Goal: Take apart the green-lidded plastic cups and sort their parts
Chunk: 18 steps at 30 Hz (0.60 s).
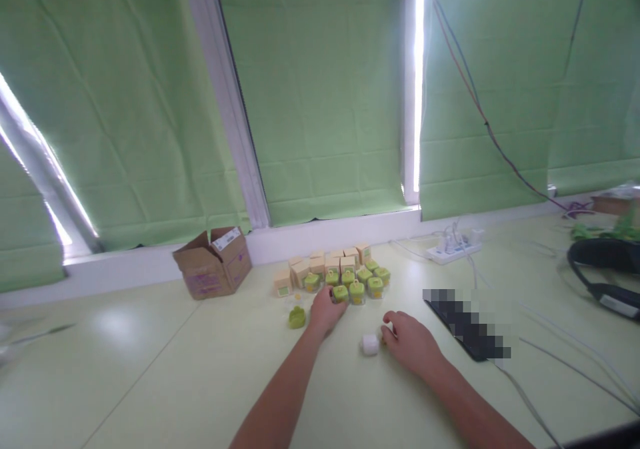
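Green roller blinds (pixel 320 96) cover the windows across the upper frame; bright daylight comes thru gaps at left and upper center-right. White window frame bars (pixel 227 96) stand btw the blinds. A white sill (pixel 320 232) runs below. Pale yellow-green tabletop (pixel 125 369) fills the lower frame.

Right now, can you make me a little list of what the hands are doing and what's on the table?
left hand: touching a small green-lidded clear jar at the front of the cluster
right hand: resting on the pale yellow-green table, beside a small white cube-shaped object
loose piece: green lid left of the left hand
behind jars: small tan cardboard boxes
far left: open brown carton
far right: white power strip
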Available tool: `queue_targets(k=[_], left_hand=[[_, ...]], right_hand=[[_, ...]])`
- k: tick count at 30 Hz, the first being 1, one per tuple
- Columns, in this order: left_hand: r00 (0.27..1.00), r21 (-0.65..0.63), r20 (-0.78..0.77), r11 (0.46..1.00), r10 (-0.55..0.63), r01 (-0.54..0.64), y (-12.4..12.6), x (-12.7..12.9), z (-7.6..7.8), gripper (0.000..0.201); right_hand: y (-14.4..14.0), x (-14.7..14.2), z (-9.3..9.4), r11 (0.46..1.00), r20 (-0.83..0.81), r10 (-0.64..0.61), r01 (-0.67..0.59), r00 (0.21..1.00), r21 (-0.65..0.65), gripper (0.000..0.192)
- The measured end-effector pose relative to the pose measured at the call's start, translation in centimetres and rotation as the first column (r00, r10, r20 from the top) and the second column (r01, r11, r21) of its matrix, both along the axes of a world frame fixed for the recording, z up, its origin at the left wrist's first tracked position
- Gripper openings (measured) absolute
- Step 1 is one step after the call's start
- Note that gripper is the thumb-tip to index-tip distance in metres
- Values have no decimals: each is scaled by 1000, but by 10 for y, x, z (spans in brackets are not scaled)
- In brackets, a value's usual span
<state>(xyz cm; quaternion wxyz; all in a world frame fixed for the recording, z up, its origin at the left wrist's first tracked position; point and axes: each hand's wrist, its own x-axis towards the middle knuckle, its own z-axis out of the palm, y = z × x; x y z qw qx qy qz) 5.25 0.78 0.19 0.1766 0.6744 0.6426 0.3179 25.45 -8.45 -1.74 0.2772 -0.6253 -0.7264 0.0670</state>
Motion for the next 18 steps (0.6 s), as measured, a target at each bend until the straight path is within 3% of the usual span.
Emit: queue_targets(k=[6, 11, 15, 18], left_hand=[[995, 51, 84, 997, -55, 51, -26, -8, 7, 38], [985, 46, 114, 991, -131, 127, -59, -21, 16, 41], [933, 28, 156, 946, -324, 324, -89, -30, 20, 40], [905, 43, 113, 912, -410, 408, -108, -29, 21, 40]], right_hand=[[-1, 0, 0, 999, -14, 17, -16, 1000, 43, 21], [-6, -4, 10, 985, -87, 147, -137, 985, 107, 20], [-17, -15, 21, 941, -107, 312, -292, 944, 170, 20], [-26, -23, 26, 904, -107, 397, -368, 912, 218, 20]])
